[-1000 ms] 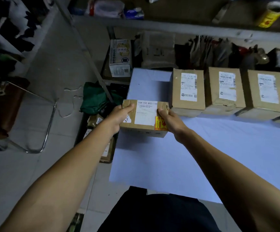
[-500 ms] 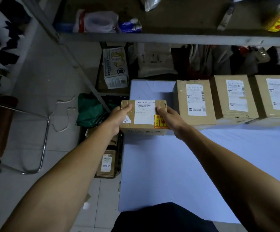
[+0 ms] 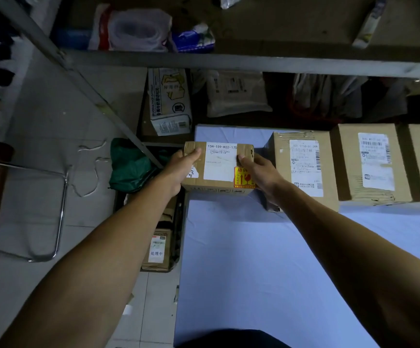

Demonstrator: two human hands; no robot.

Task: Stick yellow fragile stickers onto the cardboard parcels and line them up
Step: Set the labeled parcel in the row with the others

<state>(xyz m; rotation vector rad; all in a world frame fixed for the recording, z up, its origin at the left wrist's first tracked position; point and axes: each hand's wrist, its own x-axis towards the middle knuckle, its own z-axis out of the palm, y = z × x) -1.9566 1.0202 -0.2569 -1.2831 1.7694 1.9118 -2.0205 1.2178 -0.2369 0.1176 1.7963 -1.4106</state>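
Note:
A small cardboard parcel (image 3: 220,167) with a white label and a yellow fragile sticker (image 3: 243,176) at its lower right corner is held between both hands at the far left of the white table (image 3: 254,259). My left hand (image 3: 178,172) grips its left side, my right hand (image 3: 261,174) its right side. It sits just left of a row of larger cardboard parcels (image 3: 304,169), (image 3: 372,162), each with a white label. Whether it rests on the table or hangs just above, I cannot tell.
A metal shelf (image 3: 229,61) with bags and packets overhangs the back. Left of the table, a crate on the floor holds more parcels (image 3: 157,249), a green bag (image 3: 133,167) and a printed carton (image 3: 168,101). A metal chair frame (image 3: 60,212) stands at far left.
Both hands have carried the small parcel away from me and to the right, toward the left end of the row; it now lies almost against the first large parcel.

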